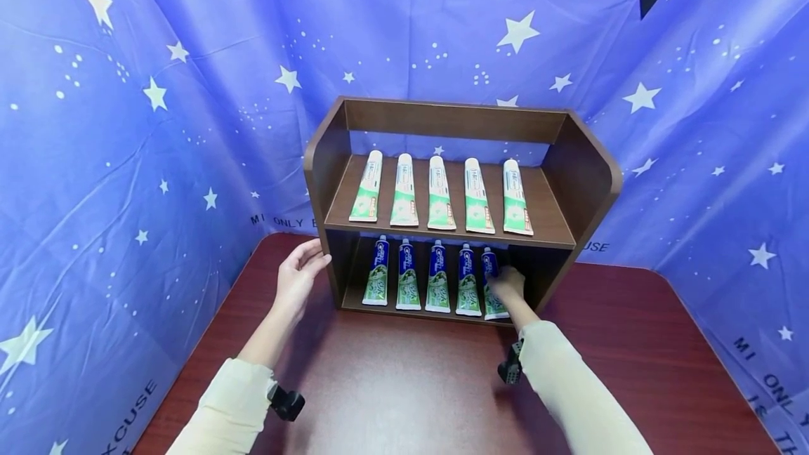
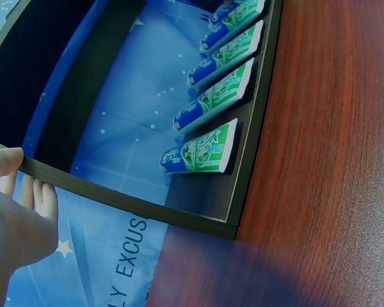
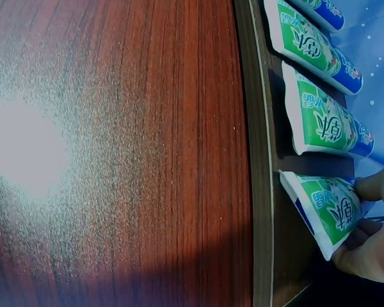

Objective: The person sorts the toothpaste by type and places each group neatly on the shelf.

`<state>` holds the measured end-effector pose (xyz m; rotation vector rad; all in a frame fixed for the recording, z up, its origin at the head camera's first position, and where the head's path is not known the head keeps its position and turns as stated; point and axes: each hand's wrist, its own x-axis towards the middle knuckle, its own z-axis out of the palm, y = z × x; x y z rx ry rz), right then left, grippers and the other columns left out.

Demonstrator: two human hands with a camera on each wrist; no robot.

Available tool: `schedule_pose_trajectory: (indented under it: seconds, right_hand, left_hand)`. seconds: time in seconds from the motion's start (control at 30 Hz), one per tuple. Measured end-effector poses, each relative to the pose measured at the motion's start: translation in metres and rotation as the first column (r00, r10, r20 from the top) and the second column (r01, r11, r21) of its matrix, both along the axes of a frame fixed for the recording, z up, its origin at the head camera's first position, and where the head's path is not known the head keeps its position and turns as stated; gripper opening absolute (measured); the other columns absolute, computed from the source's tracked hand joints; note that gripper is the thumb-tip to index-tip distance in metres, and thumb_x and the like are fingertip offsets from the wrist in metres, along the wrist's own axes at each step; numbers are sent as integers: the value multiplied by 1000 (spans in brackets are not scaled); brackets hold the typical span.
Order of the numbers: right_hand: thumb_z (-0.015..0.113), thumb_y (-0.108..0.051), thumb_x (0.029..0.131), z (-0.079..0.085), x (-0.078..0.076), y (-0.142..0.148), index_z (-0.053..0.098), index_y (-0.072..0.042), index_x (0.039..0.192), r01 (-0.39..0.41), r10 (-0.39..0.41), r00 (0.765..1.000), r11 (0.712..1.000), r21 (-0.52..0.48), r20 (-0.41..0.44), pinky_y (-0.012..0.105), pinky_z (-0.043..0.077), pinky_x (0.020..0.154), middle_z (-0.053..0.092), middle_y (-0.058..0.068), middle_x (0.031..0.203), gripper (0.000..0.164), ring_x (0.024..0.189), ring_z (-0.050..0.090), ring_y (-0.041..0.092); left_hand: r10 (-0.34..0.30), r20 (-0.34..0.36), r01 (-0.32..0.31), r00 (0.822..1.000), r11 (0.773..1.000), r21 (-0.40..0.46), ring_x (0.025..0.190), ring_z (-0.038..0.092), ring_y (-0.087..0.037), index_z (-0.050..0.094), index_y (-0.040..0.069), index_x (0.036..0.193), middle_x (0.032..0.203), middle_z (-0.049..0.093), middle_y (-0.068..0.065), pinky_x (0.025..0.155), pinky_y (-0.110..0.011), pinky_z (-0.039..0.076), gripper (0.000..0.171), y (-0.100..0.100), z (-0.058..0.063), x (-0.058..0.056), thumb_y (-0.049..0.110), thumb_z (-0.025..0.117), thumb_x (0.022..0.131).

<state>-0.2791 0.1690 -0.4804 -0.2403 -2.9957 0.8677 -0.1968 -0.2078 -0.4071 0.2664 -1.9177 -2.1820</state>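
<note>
On the lower shelf of a brown two-tier rack (image 1: 451, 236), my right hand (image 1: 508, 285) grips the rightmost blue-and-green toothpaste tube (image 3: 329, 208). In the right wrist view, thumb and fingers close on the tube's sides, and its white crimped end points toward the shelf's front edge. Beside it lie several like tubes (image 1: 437, 279) in a row. My left hand (image 1: 298, 278) holds the front edge of the rack's left side panel (image 2: 115, 192), with the thumb on one face and the fingers on the other.
Several white-and-green toothpaste tubes (image 1: 441, 195) lie in a row on the upper shelf. The rack stands at the back of a reddish-brown wooden table (image 1: 404, 385). A blue curtain with stars (image 1: 404, 34) hangs behind and at both sides.
</note>
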Motion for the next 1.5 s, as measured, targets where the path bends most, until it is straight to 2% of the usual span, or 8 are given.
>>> schedule_pose_trajectory:
  seconds: [0.1,0.3,0.47,0.67,0.8,0.97,1.23,1.5]
  right_hand:
    - [55,-20,91,-2,1,1,62,14,100,17,-18,1000,1000,-10,-6,56,45,97,61,38,110,36,108,54,54]
    - [56,-17,90,-7,4,3,61,9,90,47,-49,997,998,-35,-56,55,51,82,63,37,99,27,95,59,52]
    - [56,-15,88,-5,7,2,61,8,102,31,-33,995,999,-29,-91,53,53,74,64,36,99,27,90,63,48]
    - [58,-16,86,0,11,0,59,6,116,29,-33,993,999,-40,-112,52,54,76,65,33,105,38,94,64,46]
    - [61,-19,87,1,18,-1,59,6,119,1,-4,990,1000,-23,-139,52,54,75,66,31,105,40,94,64,46]
    - [65,-17,85,0,29,-1,59,9,117,-40,37,970,999,-6,-239,55,53,75,66,33,102,41,91,64,48]
    - [69,-18,85,1,50,-2,59,6,121,-105,90,953,994,-39,-289,53,49,94,63,29,116,45,111,59,45]
    - [75,-14,80,-2,82,11,60,7,116,-218,206,885,976,19,-417,52,49,91,65,25,112,44,106,61,40]
  left_hand:
    - [-3,10,3,1000,1000,6,92,62,6,54,-3,124,88,66,24,87,-10,50,37,1,-1,1,-5,61,87]
    - [-8,13,8,1000,1000,14,92,62,6,55,-3,123,88,67,23,87,-11,50,36,2,-3,1,-6,60,87]
    - [-7,6,6,1000,1000,11,92,62,6,55,-3,122,88,66,23,86,-10,50,36,2,-4,-1,-7,60,86]
    - [-14,5,14,1000,1000,11,91,63,5,55,-3,123,88,67,23,87,-11,50,37,1,-5,-3,-6,61,87]
    - [-12,-8,12,1000,1000,23,91,63,5,56,-1,121,89,67,22,87,-11,51,36,0,-7,-6,-7,61,86]
    - [-9,-11,10,1000,1000,25,91,63,5,58,3,118,89,67,21,86,-11,51,33,-2,-8,-9,-6,62,86]
    - [-45,-59,48,997,998,38,94,62,4,56,0,121,92,67,21,88,-12,51,32,-12,-13,-12,-5,59,89]
    - [-67,-108,60,992,996,-66,90,65,7,55,-8,124,92,68,23,86,-10,52,36,-17,-15,-8,-4,61,88]
